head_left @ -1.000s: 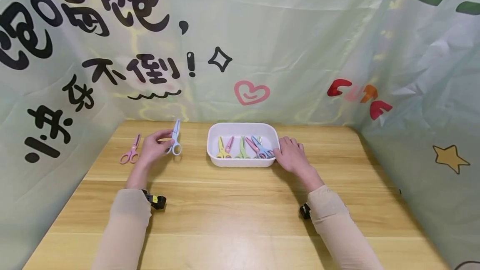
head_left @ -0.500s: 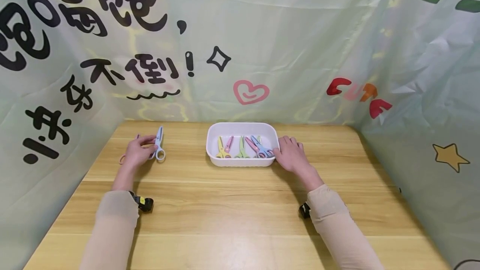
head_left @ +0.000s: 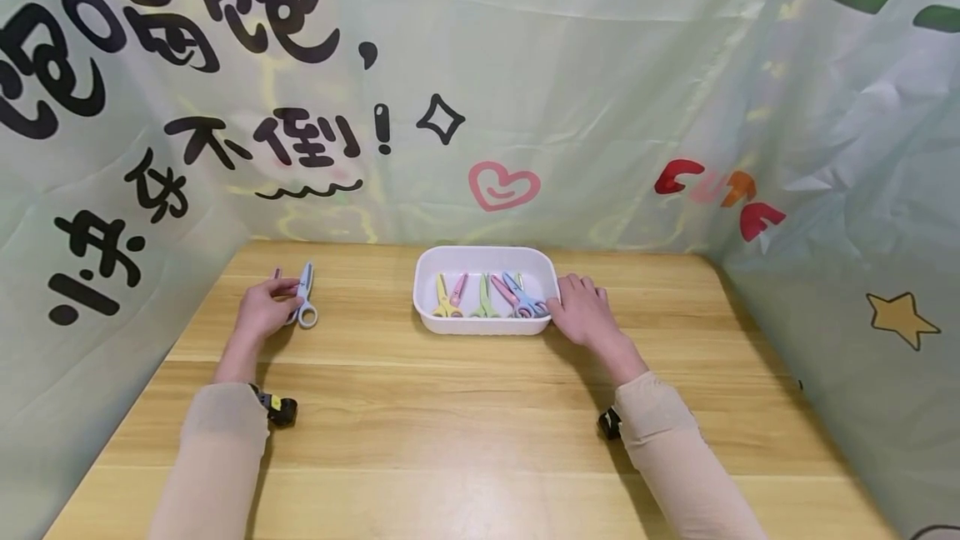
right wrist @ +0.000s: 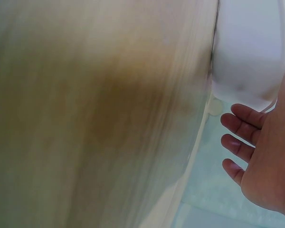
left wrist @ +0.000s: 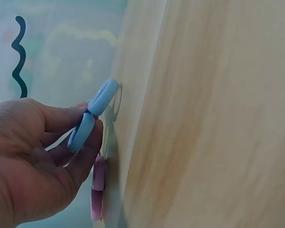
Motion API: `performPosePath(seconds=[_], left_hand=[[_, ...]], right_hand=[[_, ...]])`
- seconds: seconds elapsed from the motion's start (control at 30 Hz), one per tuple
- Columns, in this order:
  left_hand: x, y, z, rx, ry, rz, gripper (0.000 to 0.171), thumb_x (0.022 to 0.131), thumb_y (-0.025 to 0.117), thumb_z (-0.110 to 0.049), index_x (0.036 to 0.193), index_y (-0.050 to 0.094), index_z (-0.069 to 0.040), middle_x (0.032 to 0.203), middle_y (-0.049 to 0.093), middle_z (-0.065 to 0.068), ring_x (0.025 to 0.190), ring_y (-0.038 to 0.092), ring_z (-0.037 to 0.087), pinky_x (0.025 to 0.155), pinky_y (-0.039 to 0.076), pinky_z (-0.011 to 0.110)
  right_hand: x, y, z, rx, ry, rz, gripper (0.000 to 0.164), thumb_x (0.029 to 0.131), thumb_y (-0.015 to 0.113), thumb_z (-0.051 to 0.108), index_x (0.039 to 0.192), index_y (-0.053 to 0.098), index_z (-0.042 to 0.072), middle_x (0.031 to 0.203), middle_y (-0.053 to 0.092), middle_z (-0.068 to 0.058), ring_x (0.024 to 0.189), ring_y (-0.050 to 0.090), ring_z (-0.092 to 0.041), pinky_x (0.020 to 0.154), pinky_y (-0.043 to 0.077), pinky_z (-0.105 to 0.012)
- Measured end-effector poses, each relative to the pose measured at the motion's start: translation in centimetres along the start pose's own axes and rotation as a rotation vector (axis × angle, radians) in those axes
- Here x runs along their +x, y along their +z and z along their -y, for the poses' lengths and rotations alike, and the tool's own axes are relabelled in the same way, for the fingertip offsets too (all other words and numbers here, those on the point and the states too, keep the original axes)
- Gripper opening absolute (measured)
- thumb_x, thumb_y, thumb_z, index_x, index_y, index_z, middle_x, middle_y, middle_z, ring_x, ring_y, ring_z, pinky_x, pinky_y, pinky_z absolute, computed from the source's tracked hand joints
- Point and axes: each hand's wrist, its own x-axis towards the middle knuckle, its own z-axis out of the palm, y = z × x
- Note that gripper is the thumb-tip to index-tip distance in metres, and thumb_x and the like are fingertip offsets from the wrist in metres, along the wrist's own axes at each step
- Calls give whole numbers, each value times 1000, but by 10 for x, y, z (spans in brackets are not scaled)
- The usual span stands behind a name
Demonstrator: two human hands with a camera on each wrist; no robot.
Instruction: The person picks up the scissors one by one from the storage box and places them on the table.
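At the counter's far side: a white bin [head_left: 480,326] stands near the middle of the wooden counter [head_left: 465,415], one long side facing the person.
Bin contents: from left to right, yellow scissors [head_left: 443,300], slim pink scissors [head_left: 459,288], green scissors [head_left: 484,298], a second pink pair [head_left: 505,290] and a blue pair [head_left: 517,288]; the front wall hides parts of the handles.
Light-blue scissors [head_left: 303,298]: on the counter's far left, well apart from the bin, in the left hand [head_left: 258,311]; whether they touch the wood I cannot tell.
Scissors' direction: blades away from the person, loops toward them, long axis running nearly front to back.
Left fingers: pinched narrow with the thumb on the light-blue scissors, near the handles.
Right hand [head_left: 587,313]: thumb over the bin's right rim, fingers loosely bent outside the end wall, holding it.
Loose pair: pink-handled scissors [left wrist: 98,183] just beside the left hand, mostly hidden by it in the head view.
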Motion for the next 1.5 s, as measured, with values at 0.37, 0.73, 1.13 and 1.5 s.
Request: performPosePath(seconds=[0.37, 0.73, 1.13, 1.5], left_hand=[[1, 2, -2, 80, 5, 14, 40, 100, 67, -9, 136, 61, 10, 128, 65, 31, 121, 59, 45, 80, 52, 27], [4, 6, -7, 249, 1, 20, 36, 100, 65, -18, 132, 66, 1, 131, 66, 26, 135, 45, 55, 96, 28, 78], [4, 11, -10, 212, 89, -10, 34, 98, 68, -7, 127, 66, 10, 116, 70, 31, 110, 62, 50, 100, 33, 65], [6, 11, -8, 220, 79, 10, 34, 98, 69, -8, 127, 67, 10, 118, 70, 31, 116, 60, 51, 102, 33, 65]], right_hand=[[-1, 1, 0, 0, 1, -4, 45, 102, 45, 29, 130, 57, -4, 126, 57, -20, 119, 46, -42, 99, 35, -60], [1, 1, -1, 2, 3, -2, 45, 102, 45, 29, 131, 57, -4, 128, 57, -20, 120, 46, -42, 100, 34, -60], [1, 2, -2, 2, 3, -2, 45, 103, 45, 28, 132, 56, -4, 129, 57, -20, 121, 45, -42, 101, 34, -60], [1, 2, -1, -4, 2, 2, 46, 103, 45, 29, 133, 56, -4, 130, 57, -20, 121, 46, -42, 102, 34, -61]])
